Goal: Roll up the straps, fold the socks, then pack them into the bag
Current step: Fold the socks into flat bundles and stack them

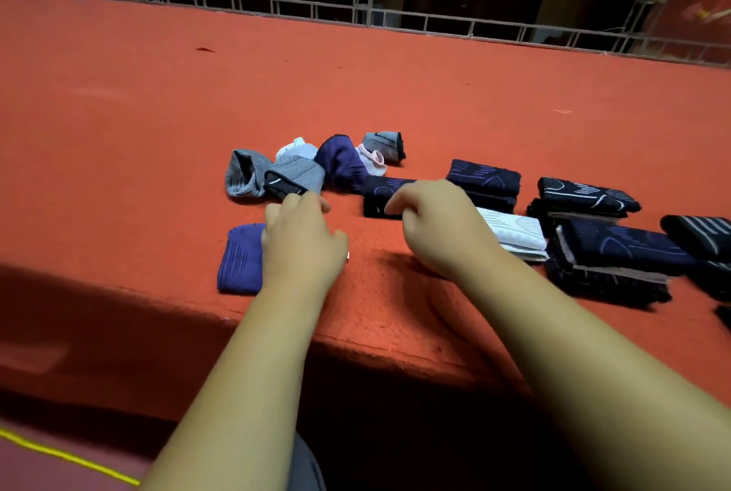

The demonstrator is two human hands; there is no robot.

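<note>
The right hand (435, 225) was shown with fingers curled down onto the near end of a dark patterned sock (385, 190). The sock appeared to be pinched at that edge, though the fingertips were largely hidden. The left hand (302, 245) was shown with fingers loosely bent and nothing seen to be held, its fingertips placed just short of a grey sock (294, 174). A folded purple sock (239, 261) lay at that hand's outer side, partly beneath it. Beyond both hands an unfolded heap (340, 162) was spread. A folded white sock (514, 233) lay just beside the right wrist, with folded stacks (593, 249) ranged farther out. The socks were judged light, limp and easily rucked on the red felt surface (158, 115). Hold was judged best taken at cuff or toe, so that the length could be drawn flat. No bag or straps could be seen.
</note>
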